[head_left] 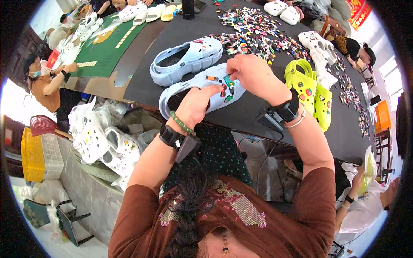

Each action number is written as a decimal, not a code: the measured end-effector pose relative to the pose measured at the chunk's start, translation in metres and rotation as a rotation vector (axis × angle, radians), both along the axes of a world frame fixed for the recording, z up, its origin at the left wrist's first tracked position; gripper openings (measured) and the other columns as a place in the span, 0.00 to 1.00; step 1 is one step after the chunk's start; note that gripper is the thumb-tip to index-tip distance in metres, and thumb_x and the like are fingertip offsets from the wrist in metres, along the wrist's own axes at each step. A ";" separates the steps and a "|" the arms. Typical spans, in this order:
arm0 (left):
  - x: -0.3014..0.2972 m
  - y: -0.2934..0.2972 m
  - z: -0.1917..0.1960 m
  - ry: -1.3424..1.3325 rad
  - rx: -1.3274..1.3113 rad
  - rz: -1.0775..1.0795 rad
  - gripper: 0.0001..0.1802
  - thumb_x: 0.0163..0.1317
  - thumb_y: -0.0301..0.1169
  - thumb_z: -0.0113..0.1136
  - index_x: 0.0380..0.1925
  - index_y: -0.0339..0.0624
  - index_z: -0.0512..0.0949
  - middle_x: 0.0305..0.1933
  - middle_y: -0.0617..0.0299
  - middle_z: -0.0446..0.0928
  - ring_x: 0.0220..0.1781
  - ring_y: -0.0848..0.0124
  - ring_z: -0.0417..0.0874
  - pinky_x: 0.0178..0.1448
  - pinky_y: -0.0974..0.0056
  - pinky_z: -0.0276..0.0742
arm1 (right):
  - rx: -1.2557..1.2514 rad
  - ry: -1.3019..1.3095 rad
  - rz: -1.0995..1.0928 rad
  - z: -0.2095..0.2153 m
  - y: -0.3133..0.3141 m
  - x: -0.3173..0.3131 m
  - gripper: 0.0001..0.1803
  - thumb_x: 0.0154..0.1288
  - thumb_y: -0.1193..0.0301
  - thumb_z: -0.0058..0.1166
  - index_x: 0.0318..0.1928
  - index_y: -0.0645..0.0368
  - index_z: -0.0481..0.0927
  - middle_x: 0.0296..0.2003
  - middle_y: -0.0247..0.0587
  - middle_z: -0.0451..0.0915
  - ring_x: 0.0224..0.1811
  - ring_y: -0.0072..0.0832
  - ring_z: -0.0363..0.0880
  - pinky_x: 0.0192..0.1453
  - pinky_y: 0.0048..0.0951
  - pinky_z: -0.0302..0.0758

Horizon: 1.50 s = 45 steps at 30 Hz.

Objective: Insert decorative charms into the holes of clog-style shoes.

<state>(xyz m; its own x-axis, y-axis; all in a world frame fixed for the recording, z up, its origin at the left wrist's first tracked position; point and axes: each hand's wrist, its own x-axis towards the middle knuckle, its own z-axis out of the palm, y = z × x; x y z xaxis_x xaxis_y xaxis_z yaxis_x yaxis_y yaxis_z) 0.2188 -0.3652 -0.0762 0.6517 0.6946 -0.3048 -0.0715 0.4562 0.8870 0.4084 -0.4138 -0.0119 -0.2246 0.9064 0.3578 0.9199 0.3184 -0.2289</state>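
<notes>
A light blue clog [198, 80] lies on the dark table in front of me, its toe pointing right. My left hand [193, 107] grips it around the foot opening, the thumb lying along the top. Closed over the toe, my right hand [256, 77] pinches at a teal shoe charm [228, 80]; its fingertips are partly hidden. Around the thumb sit more charms, among them a red and black charm [223, 90] and a green charm [229, 99]. Just beyond rests the matching light blue clog [195, 56], with charms near its toe.
Loose charms [254, 30] spread over the far table and down its right side. Lime green clogs [303, 81] with charms stand right of my hand, white clogs [318, 47] behind them. Bagged white clogs [92, 137] lie lower left. Other people work around the table.
</notes>
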 end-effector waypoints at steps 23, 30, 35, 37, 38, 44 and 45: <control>0.010 -0.010 0.000 -0.205 0.210 -0.086 0.21 0.57 0.25 0.58 0.53 0.36 0.76 0.51 0.61 0.80 0.52 0.69 0.79 0.58 0.65 0.71 | -0.338 0.248 -0.237 0.009 0.000 0.004 0.35 0.46 0.83 0.64 0.58 0.57 0.69 0.45 0.54 0.80 0.19 0.31 0.79 0.27 0.34 0.77; 0.005 0.012 0.010 -0.179 0.003 -0.120 0.19 0.64 0.36 0.60 0.52 0.37 0.76 0.45 0.60 0.82 0.43 0.72 0.84 0.49 0.65 0.78 | -0.418 0.434 -0.240 0.001 0.001 0.006 0.26 0.57 0.76 0.62 0.57 0.58 0.70 0.48 0.49 0.80 0.18 0.25 0.77 0.24 0.28 0.75; -0.002 0.048 0.022 -0.113 -0.239 -0.303 0.20 0.67 0.45 0.58 0.50 0.42 0.75 0.45 0.61 0.82 0.43 0.71 0.83 0.50 0.64 0.79 | -0.364 0.553 -0.178 -0.030 0.001 0.009 0.24 0.63 0.64 0.60 0.56 0.60 0.73 0.43 0.46 0.81 0.24 0.28 0.79 0.28 0.29 0.77; -0.003 0.062 0.018 -0.081 -0.223 -0.308 0.21 0.68 0.45 0.57 0.52 0.41 0.74 0.47 0.61 0.82 0.45 0.71 0.83 0.51 0.63 0.80 | -0.316 0.535 -0.177 -0.043 0.001 0.005 0.27 0.61 0.61 0.62 0.57 0.61 0.73 0.45 0.48 0.81 0.30 0.33 0.83 0.34 0.32 0.79; -0.004 0.067 0.016 -0.086 -0.225 -0.326 0.23 0.69 0.47 0.55 0.52 0.41 0.73 0.48 0.60 0.81 0.46 0.70 0.83 0.52 0.62 0.80 | -0.175 0.416 -0.129 -0.051 0.003 0.002 0.33 0.56 0.59 0.66 0.58 0.63 0.72 0.47 0.51 0.80 0.40 0.38 0.82 0.43 0.35 0.78; -0.007 0.071 0.032 -0.006 -0.156 -0.240 0.27 0.70 0.52 0.51 0.50 0.37 0.74 0.44 0.58 0.81 0.42 0.68 0.83 0.47 0.62 0.81 | -0.129 0.208 -0.147 -0.056 0.000 -0.010 0.52 0.37 0.52 0.75 0.60 0.66 0.67 0.56 0.65 0.72 0.53 0.56 0.77 0.55 0.45 0.77; -0.016 0.083 0.034 0.296 0.020 -0.285 0.27 0.69 0.52 0.52 0.46 0.35 0.77 0.39 0.59 0.82 0.36 0.69 0.82 0.40 0.64 0.78 | -0.122 0.227 -0.156 -0.057 0.000 -0.013 0.52 0.35 0.52 0.76 0.59 0.66 0.67 0.54 0.64 0.73 0.51 0.57 0.78 0.53 0.45 0.77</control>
